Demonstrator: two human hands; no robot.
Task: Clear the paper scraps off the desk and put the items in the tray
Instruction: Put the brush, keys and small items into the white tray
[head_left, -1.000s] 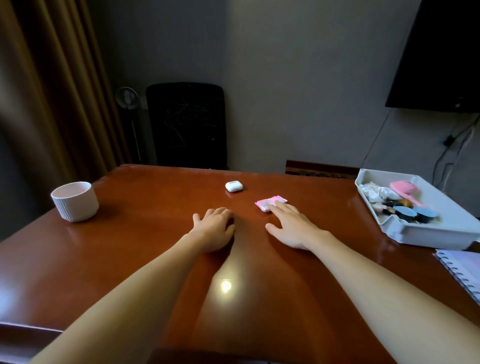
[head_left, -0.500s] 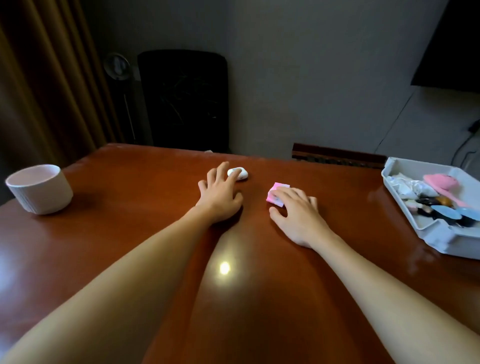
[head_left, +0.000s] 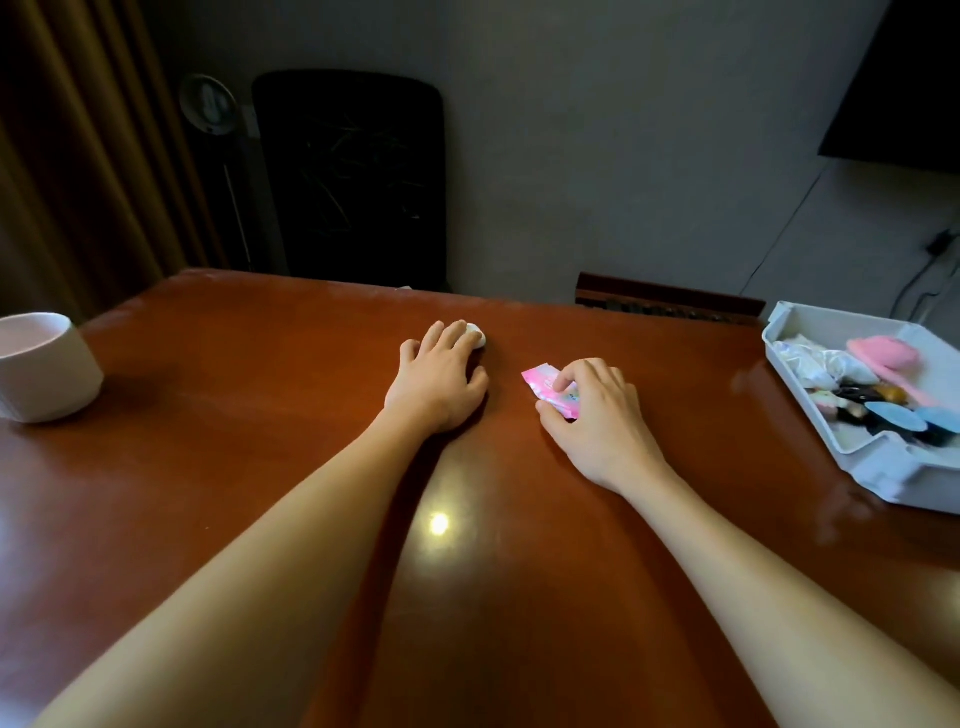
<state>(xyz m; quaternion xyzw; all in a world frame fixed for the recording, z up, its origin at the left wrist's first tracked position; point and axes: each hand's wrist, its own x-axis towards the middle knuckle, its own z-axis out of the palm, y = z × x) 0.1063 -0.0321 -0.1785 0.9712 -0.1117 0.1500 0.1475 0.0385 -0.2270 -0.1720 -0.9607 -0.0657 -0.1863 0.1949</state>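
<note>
My right hand pinches the light, soft packet by its edge; left hand lays straight fingers over the slippery-looking case.

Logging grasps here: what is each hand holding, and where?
Right hand pinches the pink packet by its near end. Left hand covers the white case; hold unclear.

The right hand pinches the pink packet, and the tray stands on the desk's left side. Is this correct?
No. The head view shows the tray on the right side of the desk; the right hand does pinch the pink packet.
</note>
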